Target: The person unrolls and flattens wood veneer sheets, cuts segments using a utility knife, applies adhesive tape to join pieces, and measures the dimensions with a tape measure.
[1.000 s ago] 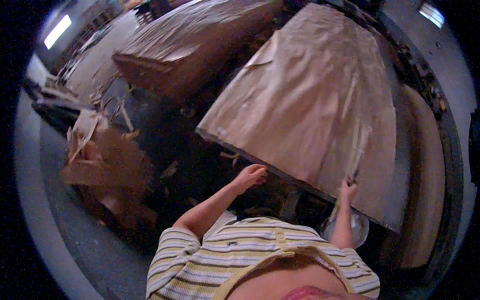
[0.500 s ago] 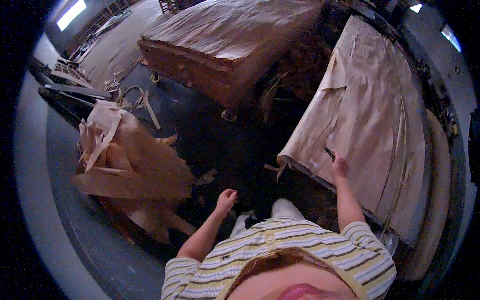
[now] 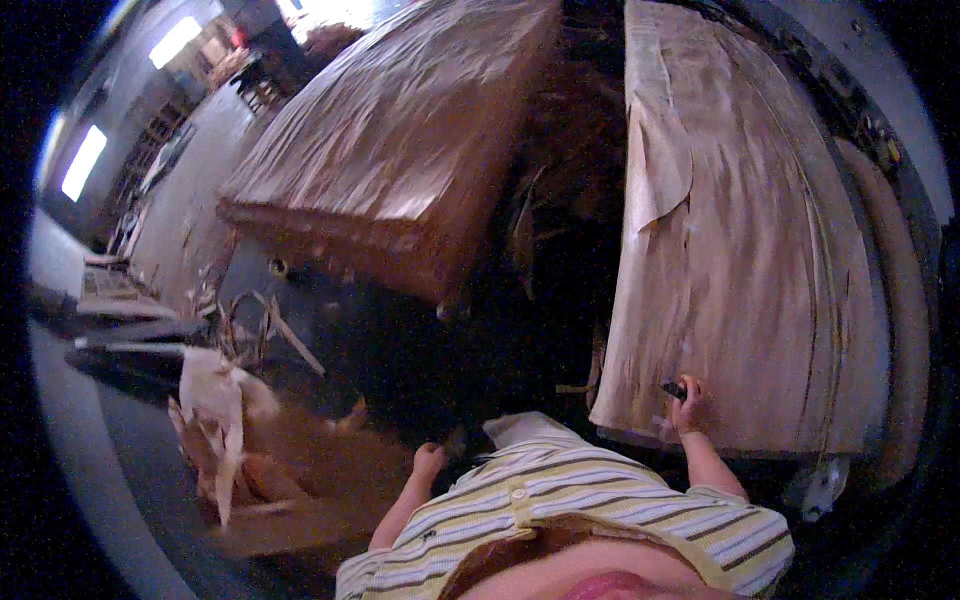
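A small dark hand tool (image 3: pixel 674 389), its exact kind too blurred to make out, juts from the closed fingers of my right hand (image 3: pixel 690 408). That hand is over the near end of a long stack of pale brown wood veneer sheets (image 3: pixel 740 290) on my right. A torn flap (image 3: pixel 662 180) curls along the stack's left edge, and long splits run down its right side. My left hand (image 3: pixel 430 458) hangs in a loose fist beside my body, over the dark floor, with nothing visible in it.
Ahead stands another tall veneer stack (image 3: pixel 390 120) on casters (image 3: pixel 279 267). Torn veneer scraps (image 3: pixel 225 420) are heaped at my left, with thin loose strips (image 3: pixel 290 335) behind them. A clear plastic bag (image 3: pixel 818 488) lies at the right stack's near corner.
My view has swung, so both stacks sit further left or lower in it. The right hand keeps the dark tool over the veneer; the left hand stays low and closed.
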Motion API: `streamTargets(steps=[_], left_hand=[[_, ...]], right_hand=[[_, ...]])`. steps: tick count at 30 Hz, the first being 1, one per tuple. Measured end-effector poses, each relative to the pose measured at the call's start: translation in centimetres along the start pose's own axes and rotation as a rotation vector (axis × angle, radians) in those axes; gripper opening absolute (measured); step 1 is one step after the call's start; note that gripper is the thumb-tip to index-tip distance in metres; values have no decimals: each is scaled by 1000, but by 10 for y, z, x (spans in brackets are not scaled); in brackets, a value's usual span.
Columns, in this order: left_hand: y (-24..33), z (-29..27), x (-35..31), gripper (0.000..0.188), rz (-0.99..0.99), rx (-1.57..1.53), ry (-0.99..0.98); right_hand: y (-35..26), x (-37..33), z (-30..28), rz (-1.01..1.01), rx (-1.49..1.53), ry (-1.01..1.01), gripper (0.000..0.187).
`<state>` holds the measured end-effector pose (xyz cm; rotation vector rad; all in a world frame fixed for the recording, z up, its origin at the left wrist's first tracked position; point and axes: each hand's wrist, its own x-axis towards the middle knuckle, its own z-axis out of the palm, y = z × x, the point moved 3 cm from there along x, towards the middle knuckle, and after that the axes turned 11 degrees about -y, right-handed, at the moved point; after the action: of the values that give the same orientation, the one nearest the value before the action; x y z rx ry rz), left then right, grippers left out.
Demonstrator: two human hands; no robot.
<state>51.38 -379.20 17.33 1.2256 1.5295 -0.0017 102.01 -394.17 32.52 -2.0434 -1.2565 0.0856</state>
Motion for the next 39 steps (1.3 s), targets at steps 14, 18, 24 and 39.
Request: streamTargets(steps=[14,18,24,39], left_hand=[[198,-71,329,22,354,746,-300],[377,-27,329,21,501,291,-447],[462,-36,451,18,352,210,-655],[731,-25,614,20,522,183,-481]], right_hand=[[38,-3,23,423,-173,-158,20],[54,-12,19,826,-208,-10,24],[7,117,29,1241,-504,276,27],[143,627,89,324,-460,351,24]])
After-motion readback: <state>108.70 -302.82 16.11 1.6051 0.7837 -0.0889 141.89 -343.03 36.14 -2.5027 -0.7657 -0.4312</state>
